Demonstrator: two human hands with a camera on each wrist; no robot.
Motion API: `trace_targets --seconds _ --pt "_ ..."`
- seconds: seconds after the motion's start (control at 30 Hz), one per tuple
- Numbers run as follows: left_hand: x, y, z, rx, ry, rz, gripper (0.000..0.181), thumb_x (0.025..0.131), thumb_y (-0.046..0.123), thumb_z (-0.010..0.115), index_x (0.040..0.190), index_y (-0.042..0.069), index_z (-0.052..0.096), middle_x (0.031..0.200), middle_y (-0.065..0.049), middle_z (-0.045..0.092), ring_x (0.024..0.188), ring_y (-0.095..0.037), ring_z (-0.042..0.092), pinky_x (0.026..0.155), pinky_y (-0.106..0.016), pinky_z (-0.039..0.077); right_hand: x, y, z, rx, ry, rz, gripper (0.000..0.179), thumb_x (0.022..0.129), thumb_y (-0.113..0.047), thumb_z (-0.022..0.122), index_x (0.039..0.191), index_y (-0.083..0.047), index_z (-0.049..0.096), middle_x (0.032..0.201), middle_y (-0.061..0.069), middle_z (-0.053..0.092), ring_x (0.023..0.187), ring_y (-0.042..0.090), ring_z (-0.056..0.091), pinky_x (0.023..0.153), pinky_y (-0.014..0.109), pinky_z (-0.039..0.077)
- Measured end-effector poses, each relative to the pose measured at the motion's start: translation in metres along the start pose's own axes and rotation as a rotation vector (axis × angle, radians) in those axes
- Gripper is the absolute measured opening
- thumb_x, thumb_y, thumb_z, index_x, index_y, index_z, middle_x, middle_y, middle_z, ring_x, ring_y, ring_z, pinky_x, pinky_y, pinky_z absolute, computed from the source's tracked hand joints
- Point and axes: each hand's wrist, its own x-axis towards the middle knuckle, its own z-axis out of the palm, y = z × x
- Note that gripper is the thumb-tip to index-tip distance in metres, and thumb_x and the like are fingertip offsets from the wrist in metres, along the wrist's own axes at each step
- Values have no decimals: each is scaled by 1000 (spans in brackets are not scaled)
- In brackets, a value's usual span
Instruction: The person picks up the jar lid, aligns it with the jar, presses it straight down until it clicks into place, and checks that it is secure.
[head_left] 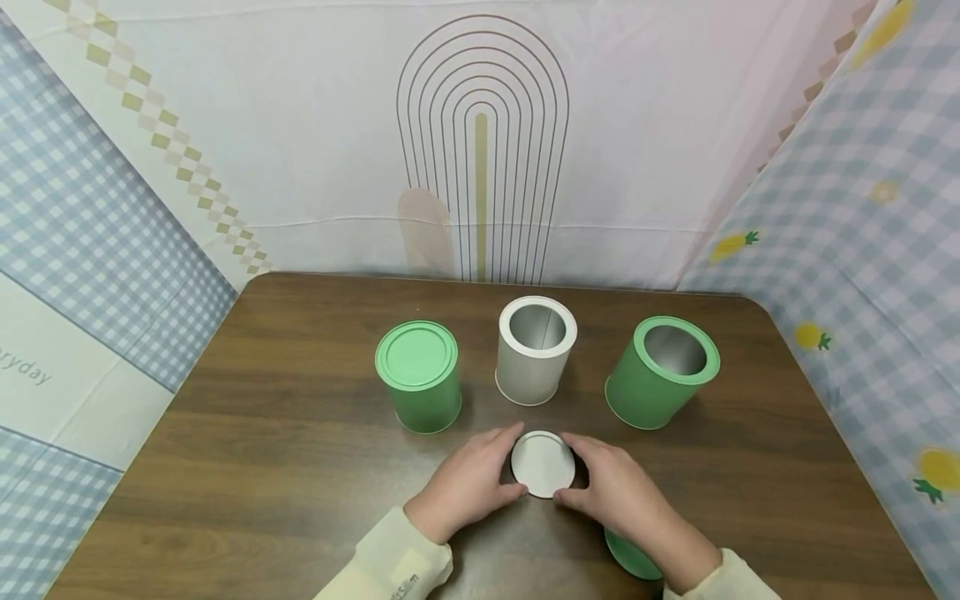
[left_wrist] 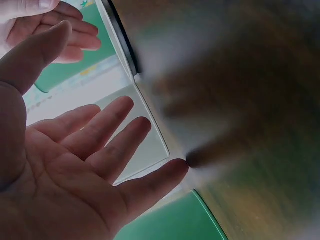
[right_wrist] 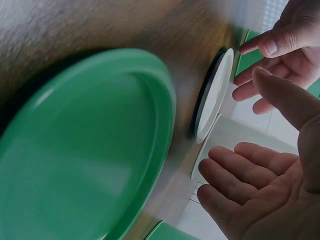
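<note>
A round white lid lies on the wooden table between my two hands. My left hand is at its left side, with thumb and fingers spread and nothing in the grasp. Mirroring it on the right, my right hand has its fingers apart too; the right wrist view shows the palm bare beside the white lid. Behind the lid stands an uncovered white can. Partly hidden under my right forearm is a green lid, which looms large in the right wrist view.
At the back left stands a green can with its lid on. An uncovered green can stands at the back right. The brown table meets a hanging white cloth behind, with checked cloths at both sides.
</note>
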Motion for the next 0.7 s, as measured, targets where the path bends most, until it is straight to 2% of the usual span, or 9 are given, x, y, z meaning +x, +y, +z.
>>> trace_targets --seconds 0.43,0.7 --pt "2 0 0 48 -19 23 73 79 28 86 139 0 55 133 -12 64 124 -27 60 105 -42 47 0 8 2 -31 -50 -12 71 70 -21 91 131 1 62 128 16 66 120 35 61 100 50 49" --pt "8 2 1 151 -13 40 66 76 20 88 133 4 59 127 -7 67 121 -24 61 104 -41 48 0 8 3 -43 -64 1 68 72 -17 90 132 0 62 129 16 65 121 35 61 100 51 49"
